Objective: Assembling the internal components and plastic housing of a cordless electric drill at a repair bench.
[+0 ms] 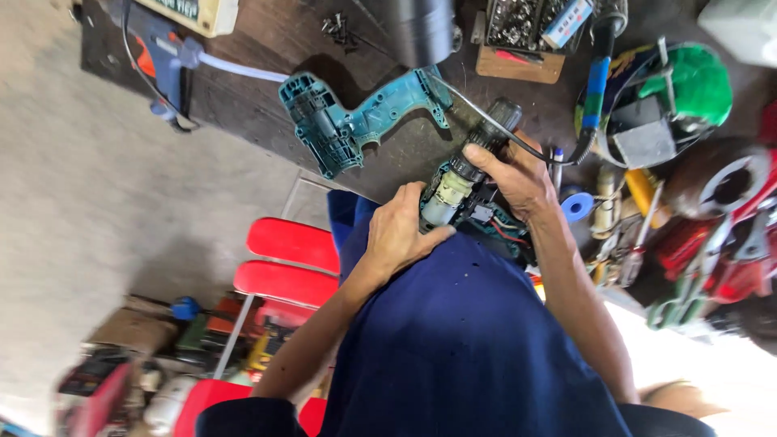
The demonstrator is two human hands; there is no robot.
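Observation:
An opened cordless drill lies at the near edge of a dark workbench. Its motor and gearbox with black chuck sit in one teal housing half. My right hand grips the chuck end from the right. My left hand presses on the motor end from the left. The other teal housing half lies empty on the bench to the left, inside up. A thin black wire crosses over the chuck.
A blue glue gun lies at the bench's far left. Loose screws, a tray of metal parts, a green cap, tools and pliers crowd the right side. A red stool stands below left.

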